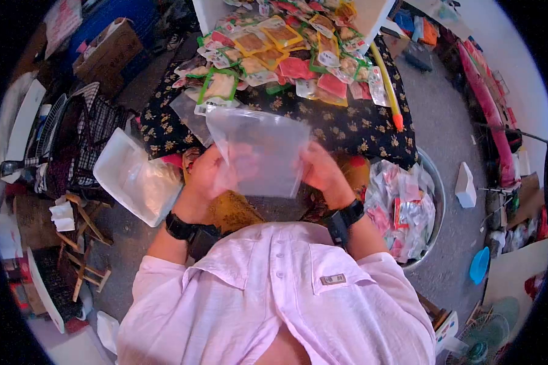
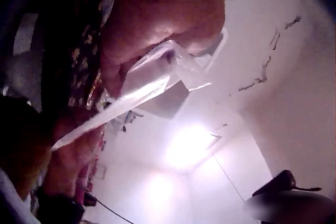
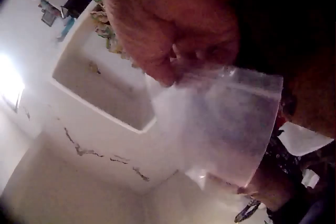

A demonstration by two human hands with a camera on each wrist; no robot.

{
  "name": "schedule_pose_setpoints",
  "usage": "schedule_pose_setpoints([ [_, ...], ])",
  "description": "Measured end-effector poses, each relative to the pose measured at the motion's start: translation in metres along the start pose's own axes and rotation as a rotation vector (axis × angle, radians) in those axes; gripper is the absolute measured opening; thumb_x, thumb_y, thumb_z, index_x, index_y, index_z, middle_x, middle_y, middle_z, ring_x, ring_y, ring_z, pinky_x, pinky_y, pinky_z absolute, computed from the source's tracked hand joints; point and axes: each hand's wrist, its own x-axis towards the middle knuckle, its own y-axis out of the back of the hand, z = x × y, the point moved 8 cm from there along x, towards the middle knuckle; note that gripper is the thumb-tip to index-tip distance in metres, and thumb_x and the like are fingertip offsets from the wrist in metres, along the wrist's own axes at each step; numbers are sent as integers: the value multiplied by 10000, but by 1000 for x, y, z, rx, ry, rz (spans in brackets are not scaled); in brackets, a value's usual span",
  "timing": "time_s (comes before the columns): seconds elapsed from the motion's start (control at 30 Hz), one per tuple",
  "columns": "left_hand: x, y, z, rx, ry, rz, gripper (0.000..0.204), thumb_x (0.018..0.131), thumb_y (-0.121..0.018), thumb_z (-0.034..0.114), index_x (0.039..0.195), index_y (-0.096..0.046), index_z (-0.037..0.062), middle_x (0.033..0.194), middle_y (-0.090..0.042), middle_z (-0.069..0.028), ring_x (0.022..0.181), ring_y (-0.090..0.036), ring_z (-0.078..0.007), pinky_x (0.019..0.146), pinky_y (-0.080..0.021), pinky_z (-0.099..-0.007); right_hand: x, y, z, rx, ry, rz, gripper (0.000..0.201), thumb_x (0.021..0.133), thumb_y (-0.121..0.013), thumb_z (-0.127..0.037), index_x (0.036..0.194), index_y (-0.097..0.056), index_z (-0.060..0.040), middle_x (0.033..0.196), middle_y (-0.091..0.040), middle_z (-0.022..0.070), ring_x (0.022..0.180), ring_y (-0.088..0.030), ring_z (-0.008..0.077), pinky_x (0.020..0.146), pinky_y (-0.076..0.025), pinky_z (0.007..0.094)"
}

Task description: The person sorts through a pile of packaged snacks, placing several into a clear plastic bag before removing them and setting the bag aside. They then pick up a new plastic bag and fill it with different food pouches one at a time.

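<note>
Packets [image 1: 280, 45] piled on dark floral cloth [image 1: 353, 131].

head: fisheye-bent, black corners | wrists: dim foregrounds, ceiling glare, soft blur

In the head view, the white box [image 1: 372, 19] is cut off at the top edge, and the print on the food packets [image 1: 251, 42] is too small to read. The left hand [image 1: 208, 173] is partly blurred behind the clear plastic bag [image 1: 268, 152]. The right wrist view's top edge crops the right hand [image 3: 170, 16].
</note>
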Motion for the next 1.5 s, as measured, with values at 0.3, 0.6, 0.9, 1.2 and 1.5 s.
schedule_pose_setpoints([
  [0.3,44,55,58,829,-658,608,176,804,-464,148,914,-463,11,856,-516,-93,799,-506,-219,695,-401,-298,21,35,-74,-622,226,381,104,704,-567,-92,759,-500,-33,634,-512,21,516,-463,103,441,-362,225],
  [0.6,112,-16,-19,1795,-419,273,302,700,-565,268,868,-512,24,872,-514,-145,818,-509,-281,706,-410,-350,62,93,-63,-1099,255,593,231,677,-600,-172,808,-530,5,711,-564,65,618,-521,131,549,-434,262],
  [0.9,127,-15,-32,1743,-249,324,317,698,-539,329,829,-537,41,844,-530,-164,816,-506,-316,693,-402,-390,52,57,-52,-732,248,354,173,743,-548,-150,830,-528,-2,724,-555,53,624,-514,126,537,-424,254],
  [1.2,135,2,-33,1615,-271,324,233,719,-467,235,813,-521,28,774,-540,-169,744,-525,-320,641,-402,-380,49,46,-51,-569,132,323,190,756,-533,-173,846,-521,-6,717,-546,48,598,-515,122,526,-430,229],
  [1.5,127,11,-21,1396,-453,522,194,730,-449,204,758,-501,19,731,-536,-185,710,-513,-356,601,-390,-424,51,49,-58,-797,114,327,137,766,-518,-157,815,-524,-30,712,-537,25,610,-495,96,520,-402,222],
])
